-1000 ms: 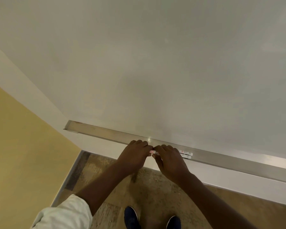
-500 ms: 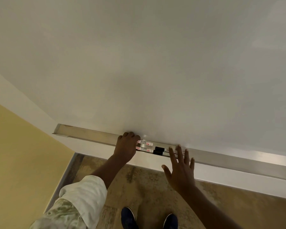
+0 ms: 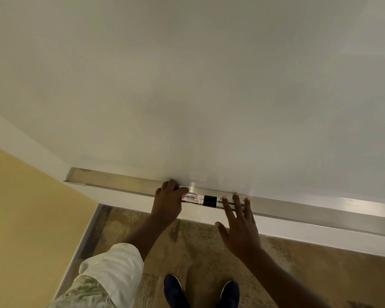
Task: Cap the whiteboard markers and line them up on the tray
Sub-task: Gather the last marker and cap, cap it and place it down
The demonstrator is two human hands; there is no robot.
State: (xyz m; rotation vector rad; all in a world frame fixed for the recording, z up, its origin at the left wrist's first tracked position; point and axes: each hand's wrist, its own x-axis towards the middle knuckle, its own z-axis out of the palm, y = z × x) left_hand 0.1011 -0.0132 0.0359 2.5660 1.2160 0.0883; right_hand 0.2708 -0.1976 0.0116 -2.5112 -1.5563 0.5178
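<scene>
1. Both hands have come apart since a second ago, when they were bunched together over the markers; the right hand (image 3: 239,227) has lifted off and the markers now show.
2. White-barrelled whiteboard markers (image 3: 192,198) with red print lie in the long brushed-metal tray (image 3: 309,207) under the plain white whiteboard (image 3: 209,85), seemingly two side by side.
3. Black caps (image 3: 209,200) sit at their right ends, so capping looks done on those in view.
4. Left hand (image 3: 168,202) rests on the tray, fingers curled together over the markers' left ends; whether it pinches them or just nudges them, one cannot tell.
5. Right hand hovers with fingers spread and straight, fingertips over the tray just right of the caps, holding nothing; it partly hides what lies beneath.
6. Compared with half a second ago, little differs: the same poses, the right hand a touch nearer the tray.
7. Judgement: the task is near its end, with only a final squaring-up of the row likely left.
</scene>
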